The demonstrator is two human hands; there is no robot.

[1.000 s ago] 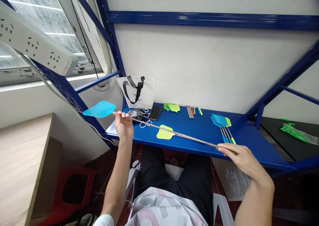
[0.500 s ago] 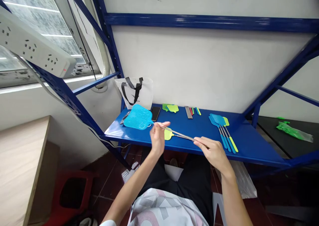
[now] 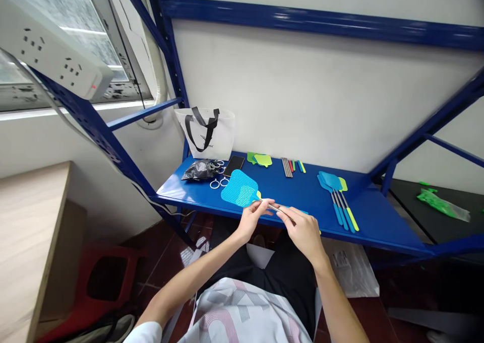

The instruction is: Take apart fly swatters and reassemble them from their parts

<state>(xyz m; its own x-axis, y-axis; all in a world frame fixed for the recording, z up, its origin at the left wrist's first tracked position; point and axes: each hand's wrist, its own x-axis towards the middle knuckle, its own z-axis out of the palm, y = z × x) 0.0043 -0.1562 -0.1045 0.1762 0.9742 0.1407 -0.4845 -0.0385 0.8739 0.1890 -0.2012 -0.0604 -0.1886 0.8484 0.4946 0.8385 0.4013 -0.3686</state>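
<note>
A blue fly swatter (image 3: 239, 188) slants across the front of the table, its mesh head up to the left. My left hand (image 3: 252, 219) is closed on its metal rod just below the head. Further down the rod, my right hand (image 3: 301, 229) is closed too and hides the lower end. Behind my hands lies a yellow-green swatter head, mostly hidden. To the right, several blue swatters (image 3: 331, 181) and a yellow-green one (image 3: 351, 217) lie side by side with handles toward me.
On the blue table (image 3: 381, 222), green swatter heads (image 3: 262, 160), metal rods (image 3: 286, 167) and coloured handle pieces (image 3: 301, 166) lie along the back. A phone (image 3: 233, 166), white rings (image 3: 215, 184), a black plastic bag (image 3: 198, 169) and a white tote (image 3: 215, 131) stand left. Blue shelf posts frame both sides.
My right hand has slid up the rod toward my left hand. The swatter has come lower and to the right, uncovering the black bag and rings.
</note>
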